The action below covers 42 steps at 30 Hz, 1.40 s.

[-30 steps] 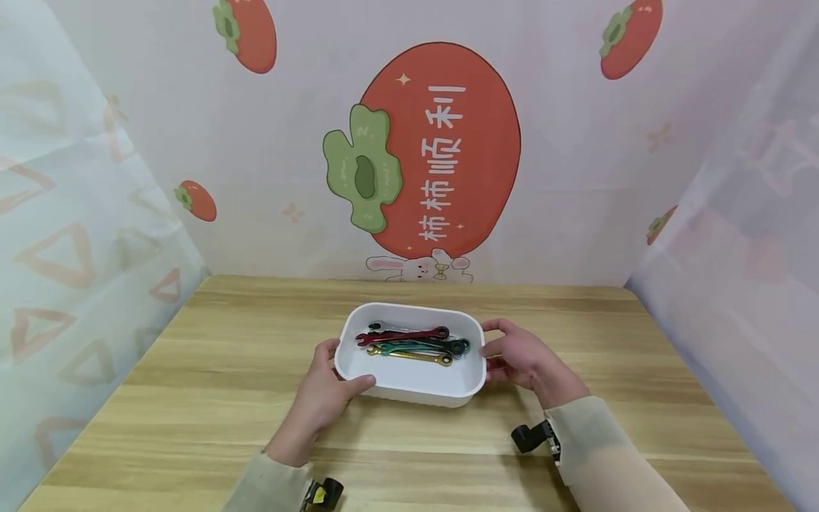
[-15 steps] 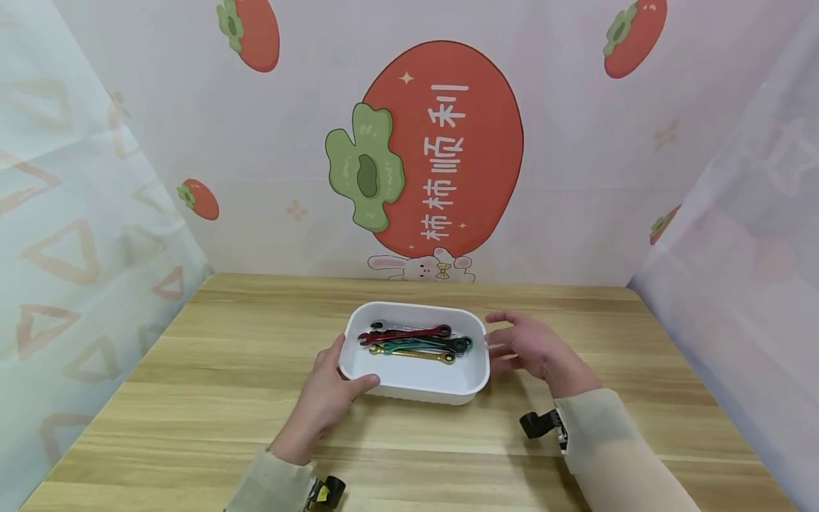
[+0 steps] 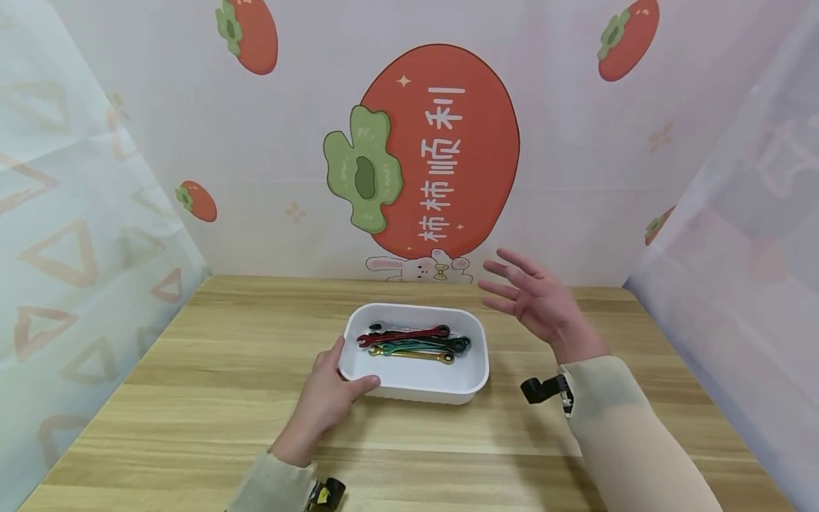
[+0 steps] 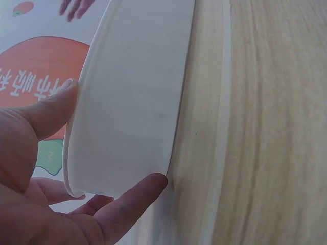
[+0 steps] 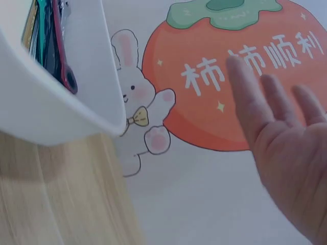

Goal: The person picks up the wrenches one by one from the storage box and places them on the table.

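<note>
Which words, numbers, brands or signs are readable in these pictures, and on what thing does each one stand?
"柿柿顺利": white characters on the large red persimmon printed on the back wall, sideways in the head view.
Green leaf: small squiggles, unclear whether letters.
Wrenches: any markings are too small to read.
White tray: none readable.

We find our left sleeve (image 3: 269, 485) and right sleeve (image 3: 630, 434) both reaching forward, each ending at a bare wrist. Our left hand (image 3: 326, 397) is placed low, its thumb (image 4: 55, 106) set opposite the fingers in a grip, one finger stretched along the underside. Our right hand (image 3: 542, 302) is held higher and farther forward, well apart from the left, fingers spread, nearly straight and pointing toward our left.
</note>
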{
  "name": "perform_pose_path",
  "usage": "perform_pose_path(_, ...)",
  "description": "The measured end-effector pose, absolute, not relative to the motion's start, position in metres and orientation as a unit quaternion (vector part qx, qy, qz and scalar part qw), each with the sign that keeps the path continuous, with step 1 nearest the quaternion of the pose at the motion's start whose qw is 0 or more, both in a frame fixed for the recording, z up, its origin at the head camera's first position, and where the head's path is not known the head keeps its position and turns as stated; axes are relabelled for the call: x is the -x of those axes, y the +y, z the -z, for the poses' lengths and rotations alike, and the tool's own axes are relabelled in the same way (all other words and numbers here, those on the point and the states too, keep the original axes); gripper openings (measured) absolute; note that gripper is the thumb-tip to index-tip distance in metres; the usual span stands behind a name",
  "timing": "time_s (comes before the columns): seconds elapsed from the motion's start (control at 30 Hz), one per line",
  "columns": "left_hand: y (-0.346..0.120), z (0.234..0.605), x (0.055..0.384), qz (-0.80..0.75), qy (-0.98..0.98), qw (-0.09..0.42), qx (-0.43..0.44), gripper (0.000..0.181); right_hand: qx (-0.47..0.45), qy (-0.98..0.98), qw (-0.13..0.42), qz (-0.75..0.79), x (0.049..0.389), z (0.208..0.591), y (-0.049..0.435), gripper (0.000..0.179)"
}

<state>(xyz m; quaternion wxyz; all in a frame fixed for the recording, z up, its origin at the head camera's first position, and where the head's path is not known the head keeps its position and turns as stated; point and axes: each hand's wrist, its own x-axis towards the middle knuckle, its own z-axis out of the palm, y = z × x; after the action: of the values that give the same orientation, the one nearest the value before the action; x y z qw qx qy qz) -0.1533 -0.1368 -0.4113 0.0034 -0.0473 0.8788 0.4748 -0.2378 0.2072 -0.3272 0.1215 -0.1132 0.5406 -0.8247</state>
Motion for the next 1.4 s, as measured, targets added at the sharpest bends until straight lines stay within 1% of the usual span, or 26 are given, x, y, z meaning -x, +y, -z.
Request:
perform_pose_path(0.2,-0.138,0.413,0.153,-0.479,0.877,0.0,0.046,0.101,0.155,0.523,0.137,0.827,0.248,0.328,0.195,0.048)
perform_pose_path(0.33,-0.139,0.415,0.155,-0.481,0.876,-0.002,0.039,0.101,0.169,0.539,0.137,0.814,0.255,0.331,0.187,0.045)
perform_pose_path(0.47,-0.14,0.415,0.156,-0.481,0.876,-0.005,0.029,0.099,0.168,0.577,0.137,0.787,0.262,0.335,0.178,0.047)
perform_pose_path(0.63,-0.141,0.414,0.155,-0.48,0.877,-0.002,0.034,0.098,0.168,0.622,0.148,0.75,0.267,0.338,0.167,0.056)
perform_pose_path(0.93,-0.141,0.412,0.155,-0.479,0.877,-0.001,0.037,0.098,0.197,0.678,0.21,0.676,0.276,0.35,0.155,0.058)
perform_pose_path(1.03,-0.142,0.413,0.155,-0.479,0.877,-0.003,0.038,0.098,0.206,0.7,0.218,0.649,0.277,0.356,0.152,0.059)
perform_pose_path(1.13,-0.142,0.413,0.155,-0.476,0.878,-0.007,0.036,0.097,0.206,0.721,0.215,0.626,0.279,0.363,0.149,0.06)
perform_pose_path(1.4,-0.141,0.412,0.156,-0.471,0.881,-0.007,0.033,0.097,0.221,0.759,0.183,0.584,0.284,0.38,0.141,0.06)
